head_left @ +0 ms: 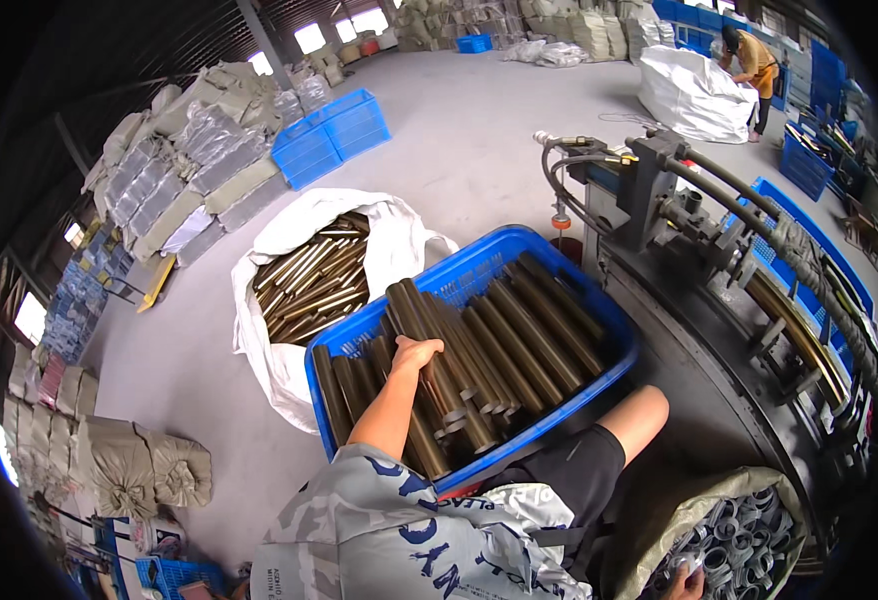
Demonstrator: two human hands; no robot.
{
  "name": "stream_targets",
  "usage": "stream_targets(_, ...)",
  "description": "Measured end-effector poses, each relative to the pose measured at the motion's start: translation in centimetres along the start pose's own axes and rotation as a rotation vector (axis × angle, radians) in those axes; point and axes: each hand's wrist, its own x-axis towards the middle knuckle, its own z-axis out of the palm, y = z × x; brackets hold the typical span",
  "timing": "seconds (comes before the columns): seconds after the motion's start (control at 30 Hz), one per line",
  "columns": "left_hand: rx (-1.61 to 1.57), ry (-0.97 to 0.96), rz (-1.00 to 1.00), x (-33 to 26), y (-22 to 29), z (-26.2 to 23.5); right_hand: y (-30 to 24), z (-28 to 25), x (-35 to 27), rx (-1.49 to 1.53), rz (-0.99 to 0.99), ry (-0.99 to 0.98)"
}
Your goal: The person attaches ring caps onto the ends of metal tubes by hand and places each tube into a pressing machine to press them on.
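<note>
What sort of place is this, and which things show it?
Probably a factory workshop: a machine stands beside a blue basket of metal-looking tubes, and wrapped bundles are piled on the floor.

Long dk bronze metallic cylinders (pixel 445 390), approx. parallel, some stacked, in blue plastic bin (pixel 464 283); grey ring-shaped pcs (pixel 739 530) heaped loose in khaki sack (pixel 649 522).

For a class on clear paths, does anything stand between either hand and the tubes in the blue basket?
The left hand touches the tubes, nothing visible between. Between the right hand and them lie the sack's edge, the leg and the basket's near rim.
</note>
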Motion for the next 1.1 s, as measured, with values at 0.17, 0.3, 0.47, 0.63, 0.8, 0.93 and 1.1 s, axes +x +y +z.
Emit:
stream_targets(0.17,-0.549,-0.239,0.179,1.3,0.6,1.1,-1.1,2.4,0.9,0.401,-0.084,0.092)
stream_targets(0.3,-0.459,-0.328,0.606,-4.1,4.8,5.7,-5.1,2.6,-1.3,0.867,-0.029,0.04)
stream_targets(0.47,-0.003,-0.493,1.405,-22.5,15.1,10.0,-9.6,1.6,-4.5,1.503,0.038,-0.054)
stream_targets(0.63,0.305,-0.745,1.928,-35.8,16.5,10.5,-11.1,4.8,-3.1,1.675,-0.14,-0.317)
stream_targets(0.8,0.475,-0.92,2.063,-38.7,16.8,10.9,-12.4,4.7,-2.6,1.674,-0.245,-0.304)
stream_targets(0.93,0.583,-0.961,2.107,-38.9,17.0,10.8,-12.6,4.8,-2.7,1.497,-0.155,-0.12)
stream_targets(1.1,0.405,-0.943,2.103,-37.6,16.7,10.8,-12.9,3.9,-2.2,1.111,-0.187,-0.031)
